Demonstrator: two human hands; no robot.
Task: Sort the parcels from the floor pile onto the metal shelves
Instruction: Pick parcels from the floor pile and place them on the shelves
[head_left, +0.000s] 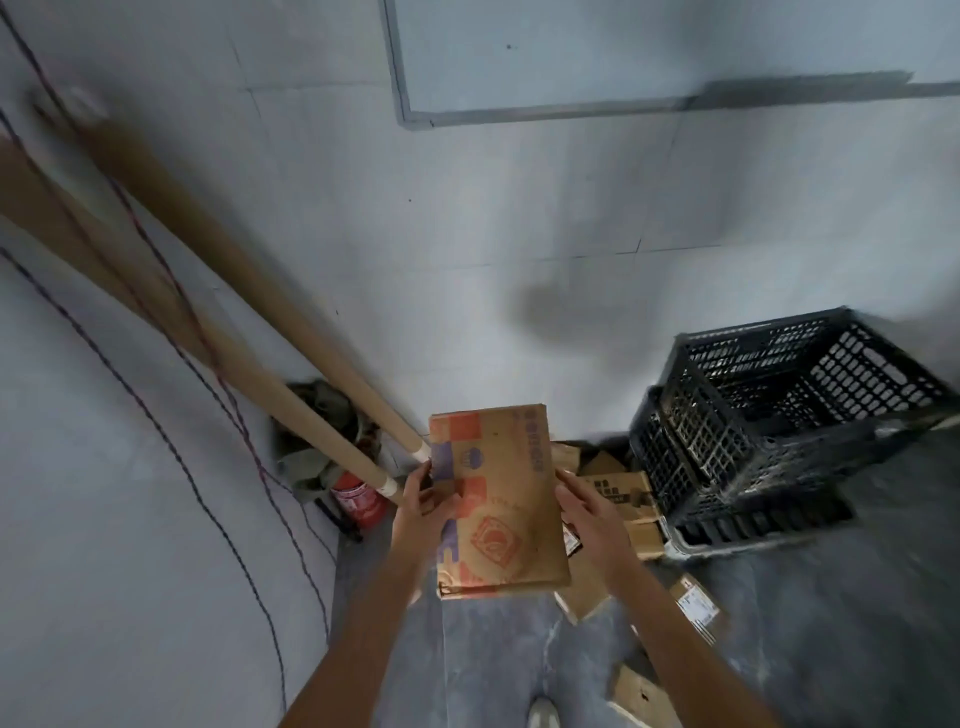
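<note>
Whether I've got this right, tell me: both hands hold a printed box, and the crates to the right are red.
Wrong colour: the head view shows the crates are black, not red. The rest stands: the left hand and right hand hold the printed box, crates to its right.

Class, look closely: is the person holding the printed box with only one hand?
No, the left hand grips the box at its left edge and the right hand touches its right edge.

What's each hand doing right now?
Left hand: grips the cardboard parcel at its left edge.
Right hand: open, straight fingers pressed against the parcel's right edge.
</note>
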